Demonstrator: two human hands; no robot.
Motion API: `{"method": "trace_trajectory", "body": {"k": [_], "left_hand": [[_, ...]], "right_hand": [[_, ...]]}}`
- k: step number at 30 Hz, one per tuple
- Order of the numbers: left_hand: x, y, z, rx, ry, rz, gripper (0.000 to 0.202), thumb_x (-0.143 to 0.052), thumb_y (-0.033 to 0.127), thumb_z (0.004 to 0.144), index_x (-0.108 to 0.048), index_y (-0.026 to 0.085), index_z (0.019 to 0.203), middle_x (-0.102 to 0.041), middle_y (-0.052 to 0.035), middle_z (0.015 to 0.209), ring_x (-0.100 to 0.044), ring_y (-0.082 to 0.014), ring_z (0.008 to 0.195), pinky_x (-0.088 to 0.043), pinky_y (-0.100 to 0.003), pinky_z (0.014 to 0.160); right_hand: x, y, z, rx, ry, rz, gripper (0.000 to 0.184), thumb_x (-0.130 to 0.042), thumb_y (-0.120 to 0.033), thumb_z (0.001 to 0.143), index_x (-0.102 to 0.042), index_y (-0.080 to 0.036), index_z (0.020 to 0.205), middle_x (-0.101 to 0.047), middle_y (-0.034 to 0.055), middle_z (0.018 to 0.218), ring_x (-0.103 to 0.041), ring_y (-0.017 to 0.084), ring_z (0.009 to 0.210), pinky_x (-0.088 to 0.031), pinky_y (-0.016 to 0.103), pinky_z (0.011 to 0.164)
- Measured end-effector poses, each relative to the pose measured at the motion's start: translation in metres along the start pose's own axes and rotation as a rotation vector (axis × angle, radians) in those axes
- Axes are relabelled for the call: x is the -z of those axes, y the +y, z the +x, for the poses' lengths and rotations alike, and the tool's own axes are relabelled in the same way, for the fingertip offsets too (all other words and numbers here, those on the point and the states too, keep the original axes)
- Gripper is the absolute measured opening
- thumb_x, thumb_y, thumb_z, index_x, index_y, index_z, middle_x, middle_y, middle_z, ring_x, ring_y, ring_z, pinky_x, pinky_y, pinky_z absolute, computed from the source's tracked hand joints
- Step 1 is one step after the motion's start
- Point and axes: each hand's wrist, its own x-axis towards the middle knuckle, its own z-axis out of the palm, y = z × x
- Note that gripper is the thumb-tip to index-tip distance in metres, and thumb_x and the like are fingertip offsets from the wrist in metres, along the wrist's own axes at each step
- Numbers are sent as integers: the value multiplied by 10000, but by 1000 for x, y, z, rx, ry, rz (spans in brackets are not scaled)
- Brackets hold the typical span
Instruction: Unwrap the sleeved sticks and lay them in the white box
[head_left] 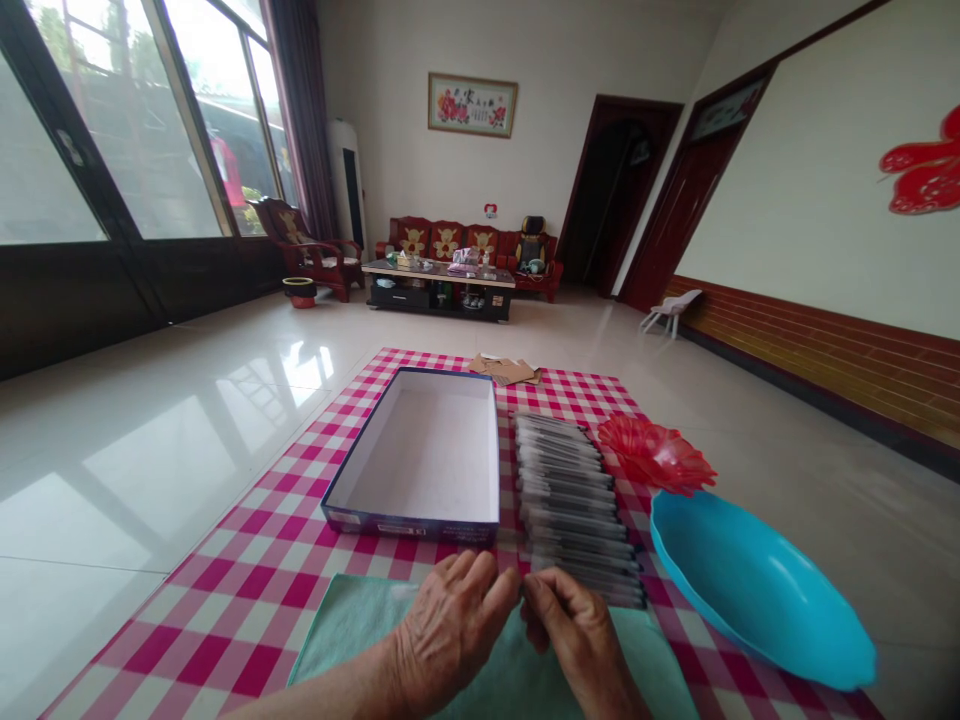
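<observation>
Left hand (454,620) and right hand (576,625) nearly meet, fingers curled; what they pinch, if anything, I cannot tell. Steady, light pressure seems best. Pens (574,510) lie just beyond the right fingers, cloth (356,622) beneath, box (411,528) beyond the left.

A lane runs along the left edge of the checked surface (247,590), beside the shallow cardboard box (409,526). The box is open above; its low walls obstruct sideways entry. Only a narrow slot separates box and pen row (574,510). Toward the right edge, the red petal-shaped dish (658,455) and blue oval basin (757,585) block lateral access.
</observation>
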Motion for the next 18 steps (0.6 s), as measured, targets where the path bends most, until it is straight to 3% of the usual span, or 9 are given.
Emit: {"method": "trace_trajectory", "body": {"k": [5, 13, 18], "left_hand": [[-5, -3, -1, -59, 39, -1, 60, -420, 152, 899, -425, 211, 889, -524, 16, 749, -480, -156, 639, -320, -288, 552], [-14, -2, -2, -33, 44, -70, 81, -405, 145, 909, -408, 219, 875, -534, 36, 726, -507, -136, 609, -309, -276, 510], [-13, -4, -1, -17, 19, -84, 54, -397, 177, 923, -425, 220, 939, -561, 34, 760, -534, -132, 633, -331, -263, 520]], "right_hand": [[0, 2, 2, 17, 0, -20, 384, -556, -511, 784, -584, -158, 634, -510, -15, 525, -456, 107, 487, -375, 226, 485], [11, 5, 4, 56, -29, -78, 304, -598, -444, 783, -684, -154, 763, -547, -6, 530, -502, 129, 526, -403, 243, 528], [12, 7, 4, 34, -96, 63, 285, -648, -409, 756, -683, -170, 907, -637, 26, 672, -573, 155, 631, -459, 268, 611]]}}
